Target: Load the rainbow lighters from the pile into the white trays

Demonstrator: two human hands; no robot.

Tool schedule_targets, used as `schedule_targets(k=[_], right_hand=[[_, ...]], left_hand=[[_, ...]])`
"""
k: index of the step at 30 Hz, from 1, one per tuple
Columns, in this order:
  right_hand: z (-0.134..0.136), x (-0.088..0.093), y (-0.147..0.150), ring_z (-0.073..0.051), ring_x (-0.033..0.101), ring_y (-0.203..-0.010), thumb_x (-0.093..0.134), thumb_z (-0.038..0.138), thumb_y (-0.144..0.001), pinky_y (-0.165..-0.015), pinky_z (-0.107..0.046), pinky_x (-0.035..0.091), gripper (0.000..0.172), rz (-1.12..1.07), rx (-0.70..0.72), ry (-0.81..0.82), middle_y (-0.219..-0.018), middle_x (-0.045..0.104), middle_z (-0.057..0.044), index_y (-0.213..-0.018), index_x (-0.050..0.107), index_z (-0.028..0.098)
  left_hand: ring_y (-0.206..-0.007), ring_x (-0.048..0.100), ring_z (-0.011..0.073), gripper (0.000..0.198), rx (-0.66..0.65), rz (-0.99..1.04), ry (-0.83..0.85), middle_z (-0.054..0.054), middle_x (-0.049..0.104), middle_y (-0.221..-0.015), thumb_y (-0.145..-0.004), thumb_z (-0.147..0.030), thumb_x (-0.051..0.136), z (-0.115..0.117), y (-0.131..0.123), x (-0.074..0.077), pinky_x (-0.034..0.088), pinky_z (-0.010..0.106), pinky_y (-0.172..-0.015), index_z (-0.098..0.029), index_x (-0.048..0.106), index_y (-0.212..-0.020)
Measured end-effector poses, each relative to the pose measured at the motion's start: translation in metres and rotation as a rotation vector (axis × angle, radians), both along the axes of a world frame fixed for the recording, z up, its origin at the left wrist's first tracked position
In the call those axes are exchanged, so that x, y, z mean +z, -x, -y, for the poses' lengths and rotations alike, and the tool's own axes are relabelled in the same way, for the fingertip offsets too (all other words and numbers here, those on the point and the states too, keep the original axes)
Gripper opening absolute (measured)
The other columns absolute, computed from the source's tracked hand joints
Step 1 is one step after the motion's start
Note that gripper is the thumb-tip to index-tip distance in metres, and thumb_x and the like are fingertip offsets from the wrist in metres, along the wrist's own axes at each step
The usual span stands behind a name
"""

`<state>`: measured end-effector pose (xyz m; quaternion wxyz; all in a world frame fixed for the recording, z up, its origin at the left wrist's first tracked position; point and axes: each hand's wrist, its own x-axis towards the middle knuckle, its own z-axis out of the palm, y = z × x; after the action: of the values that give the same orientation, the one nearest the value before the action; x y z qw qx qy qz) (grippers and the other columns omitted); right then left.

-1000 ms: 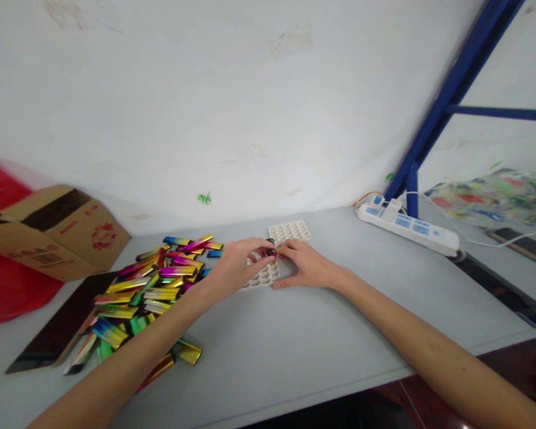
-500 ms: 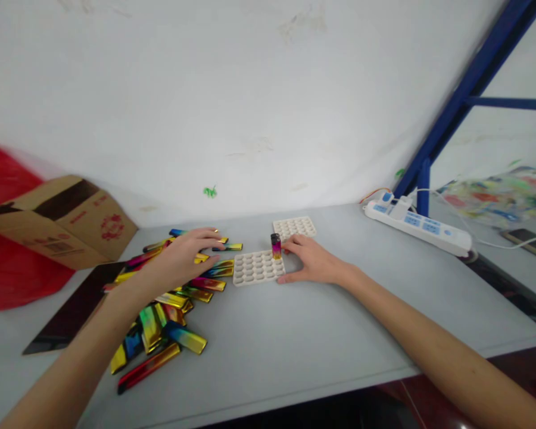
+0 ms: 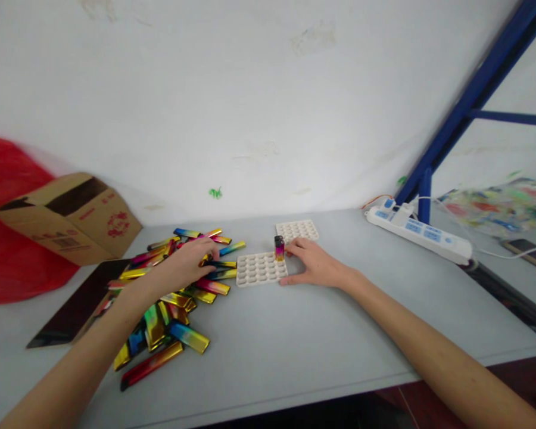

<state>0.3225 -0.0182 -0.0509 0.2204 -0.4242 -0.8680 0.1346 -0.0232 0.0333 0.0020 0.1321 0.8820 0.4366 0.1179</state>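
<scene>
My left hand [image 3: 194, 260] is over a heap of shiny metallic lighters [image 3: 190, 336] in several colours. Its fingers and thumb are closed around one lighter [image 3: 226, 264] at the heap's right side; the grip is partly hidden. Just to the right lies a white tray [image 3: 261, 269] with rows of holes. A purple and gold lighter [image 3: 279, 249] with a black top stands upright in its back right corner. My right hand [image 3: 310, 262] grips the tray's right edge, thumb at the front corner and fingers beside the standing lighter.
A second white tray [image 3: 297, 230] lies behind, near the wall. At left are an open cardboard box [image 3: 93, 220], a red plastic bag [image 3: 18, 179] and a dark flat panel [image 3: 80, 304]. A power strip [image 3: 420, 233] with cables and a blue metal frame [image 3: 460, 110] are at right.
My left hand has lowered into the heap, and its fingers have closed on a lighter. My right hand stays at the tray. The whole view has shifted slightly.
</scene>
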Motion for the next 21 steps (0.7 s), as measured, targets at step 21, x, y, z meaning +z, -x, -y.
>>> schedule_targets(k=[21], right_hand=[[-0.001,-0.001,-0.002,-0.031,0.061,-0.104,0.083,0.064,-0.077,-0.094,-0.045,0.051,0.066,0.022,-0.008,0.011,-0.114,0.065,-0.014,-0.120,0.064,0.017]], left_hand=[[-0.075,0.064,0.0150,0.036,0.174,1.236,0.608,0.000,0.064,-0.083,-0.079,-0.030,0.082,0.028,-0.048,0.036,0.056,0.029,-0.068,-0.024,0.068,-0.111]])
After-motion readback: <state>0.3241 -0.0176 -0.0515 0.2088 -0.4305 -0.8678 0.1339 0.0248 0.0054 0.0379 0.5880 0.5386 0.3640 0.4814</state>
